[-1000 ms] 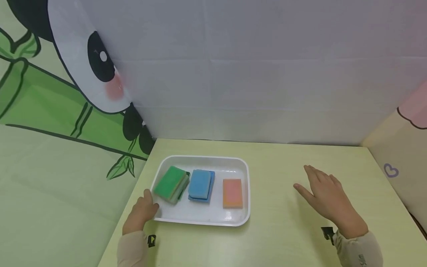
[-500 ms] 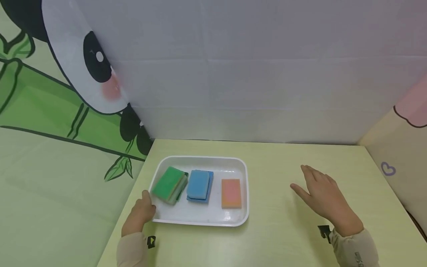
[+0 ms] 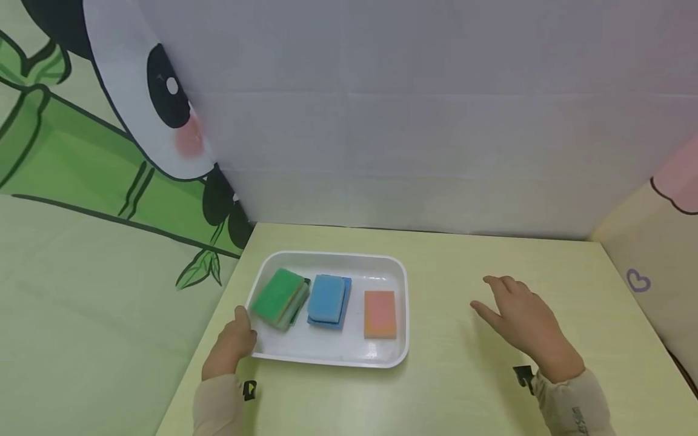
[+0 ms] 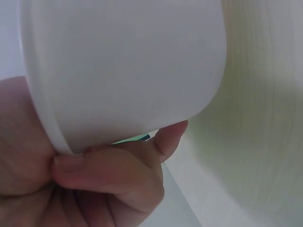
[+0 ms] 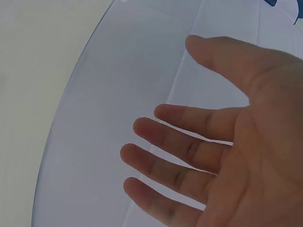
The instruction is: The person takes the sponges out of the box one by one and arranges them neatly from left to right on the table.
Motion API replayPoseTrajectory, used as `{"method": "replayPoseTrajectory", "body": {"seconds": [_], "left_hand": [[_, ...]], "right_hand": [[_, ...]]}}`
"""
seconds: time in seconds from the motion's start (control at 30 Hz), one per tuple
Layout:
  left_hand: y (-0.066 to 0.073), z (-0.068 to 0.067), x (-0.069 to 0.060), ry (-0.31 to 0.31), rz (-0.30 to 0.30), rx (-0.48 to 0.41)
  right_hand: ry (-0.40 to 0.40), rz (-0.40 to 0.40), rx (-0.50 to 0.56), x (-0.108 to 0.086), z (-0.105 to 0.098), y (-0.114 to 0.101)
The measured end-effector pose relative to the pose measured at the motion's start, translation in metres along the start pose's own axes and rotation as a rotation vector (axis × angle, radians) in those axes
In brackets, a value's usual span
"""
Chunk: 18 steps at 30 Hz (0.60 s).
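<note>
A white tray (image 3: pixel 327 358) lies on the table in the head view. My left hand (image 3: pixel 231 344) grips its left rim; in the left wrist view, the fingers and thumb of the left hand (image 4: pixel 113 172) pinch the edge of the tray (image 4: pixel 137 61). Inside the tray, a green sponge (image 3: pixel 279 295) leans tilted on another green one at the left. Centrally, a light blue sponge (image 3: pixel 326 298) rests on a darker blue piece. A pink and orange sponge (image 3: pixel 380 315) lies at the right. My right hand (image 3: pixel 526 321) hovers over the table, fingers spread, holding nothing.
The pale yellow table (image 3: pixel 447 387) meets a plain whitish back wall (image 3: pixel 425 157). A printed side panel (image 3: pixel 98 266) with bamboo and a panda stands left, and another panel (image 3: pixel 660 266) with a purple heart stands right.
My right hand has drifted a little to the left, toward the tray, with its fingers slightly more bent. The left hand keeps its grip on the tray; the sponges stay put.
</note>
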<state>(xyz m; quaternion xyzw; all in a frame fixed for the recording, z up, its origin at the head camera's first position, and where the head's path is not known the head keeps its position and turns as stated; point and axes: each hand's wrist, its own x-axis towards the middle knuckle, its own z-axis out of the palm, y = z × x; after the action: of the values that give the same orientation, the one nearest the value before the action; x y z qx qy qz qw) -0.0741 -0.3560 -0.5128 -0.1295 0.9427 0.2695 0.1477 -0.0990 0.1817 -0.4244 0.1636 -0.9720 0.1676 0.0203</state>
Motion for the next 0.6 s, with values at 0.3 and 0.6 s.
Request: {"method": "replayPoseTrajectory", "body": {"seconds": [0.3,0.6], "left_hand": [[0.001,-0.001,0.000,0.003,-0.016,-0.002],[0.000,0.001,-0.002,0.001,-0.032,-0.020]], "right_hand": [[-0.027,-0.023,0.021,0.012,0.007,-0.013],[-0.032,-0.082,0.014,0.027,0.020,-0.029]]}}
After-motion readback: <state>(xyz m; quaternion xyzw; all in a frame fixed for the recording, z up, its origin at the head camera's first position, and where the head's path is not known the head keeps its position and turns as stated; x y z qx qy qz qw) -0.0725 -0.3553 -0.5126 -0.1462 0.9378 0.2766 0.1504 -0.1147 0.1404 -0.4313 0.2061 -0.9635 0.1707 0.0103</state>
